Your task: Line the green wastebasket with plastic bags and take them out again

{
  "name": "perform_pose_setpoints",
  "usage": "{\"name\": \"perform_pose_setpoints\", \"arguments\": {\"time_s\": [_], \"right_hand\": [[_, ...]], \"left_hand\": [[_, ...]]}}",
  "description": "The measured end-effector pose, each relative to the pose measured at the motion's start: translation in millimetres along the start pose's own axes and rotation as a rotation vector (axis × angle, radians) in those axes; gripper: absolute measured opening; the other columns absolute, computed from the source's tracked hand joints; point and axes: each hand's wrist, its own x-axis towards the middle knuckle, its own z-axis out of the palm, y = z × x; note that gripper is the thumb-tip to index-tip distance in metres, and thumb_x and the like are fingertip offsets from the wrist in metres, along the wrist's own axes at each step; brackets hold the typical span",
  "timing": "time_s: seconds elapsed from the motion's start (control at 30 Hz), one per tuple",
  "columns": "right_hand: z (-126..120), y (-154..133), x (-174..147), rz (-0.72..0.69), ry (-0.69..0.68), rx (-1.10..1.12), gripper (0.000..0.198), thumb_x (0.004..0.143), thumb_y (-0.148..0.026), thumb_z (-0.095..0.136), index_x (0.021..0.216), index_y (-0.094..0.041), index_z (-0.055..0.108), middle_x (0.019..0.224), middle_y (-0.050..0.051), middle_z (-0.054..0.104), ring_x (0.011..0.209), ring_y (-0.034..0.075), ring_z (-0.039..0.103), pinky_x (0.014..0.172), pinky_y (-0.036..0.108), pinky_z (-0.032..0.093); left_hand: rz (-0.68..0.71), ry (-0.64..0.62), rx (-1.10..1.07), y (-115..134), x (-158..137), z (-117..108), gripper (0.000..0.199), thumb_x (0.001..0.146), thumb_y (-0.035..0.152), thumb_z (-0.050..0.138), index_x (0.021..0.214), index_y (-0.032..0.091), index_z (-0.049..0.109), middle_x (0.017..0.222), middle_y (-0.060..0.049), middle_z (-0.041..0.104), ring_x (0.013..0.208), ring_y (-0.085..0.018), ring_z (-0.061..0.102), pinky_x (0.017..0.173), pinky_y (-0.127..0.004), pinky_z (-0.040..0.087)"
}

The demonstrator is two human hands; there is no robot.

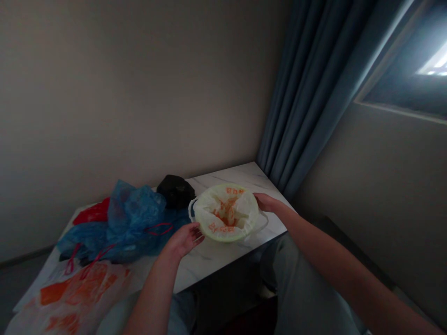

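Note:
A round, pale yellow-green trash bin (226,240) sits on the marble-patterned table, its mouth facing up toward me. A white plastic bag with orange print (240,214) lines the inside and folds over the rim, and its loop handles stick out at the left and right. My right hand (264,202) is at the bin's right side, fingers partly hidden behind the rim and pressed against it. At the lower left of the rim is my left hand (188,236), its fingers apart and thumb close to the edge; whether it touches cannot be made out.
Left on the table (195,270) lie crumpled blue plastic bags (136,204), a red bag (92,213), a black bag (175,191) and a white bag with orange print (84,293). A wall stands behind. Blue curtains (307,93) hang beside a window at right.

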Motion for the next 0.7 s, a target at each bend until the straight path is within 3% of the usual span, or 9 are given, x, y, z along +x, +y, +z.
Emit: {"name": "perform_pose_setpoints", "arguments": {"time_s": [0.1,0.37,0.7], "right_hand": [[3,-7,-6,0.053,-0.044,0.172,0.031,0.096,-0.020,0.039,0.099,-0.017,0.070,0.101,0.009,0.077,0.093,0.018,0.072,0.095,0.033,0.054],[4,-16,-10,0.093,0.075,0.259,0.031,0.097,-0.018,0.041,0.102,-0.016,0.071,0.099,0.008,0.077,0.093,0.017,0.072,0.098,0.032,0.053],[-9,-7,-3,0.034,0.210,0.273,0.012,0.085,-0.018,0.060,0.085,-0.016,0.072,0.090,0.010,0.077,0.080,0.020,0.071,0.080,0.032,0.060]], "left_hand": [[-0.012,-0.016,-0.008,-2,4,-3,0.011,0.085,0.004,0.056,0.085,0.013,0.062,0.074,-0.008,0.069,0.060,-0.015,0.067,0.062,-0.027,0.058],[-0.017,-0.022,0.012,-7,12,-7,0.012,0.085,0.002,0.062,0.091,0.012,0.064,0.080,-0.011,0.072,0.066,-0.016,0.071,0.066,-0.026,0.060],[0.094,-0.008,0.123,-4,7,-5,0.008,0.079,0.008,0.071,0.080,0.012,0.064,0.074,-0.009,0.071,0.056,-0.014,0.066,0.057,-0.025,0.053]]}}
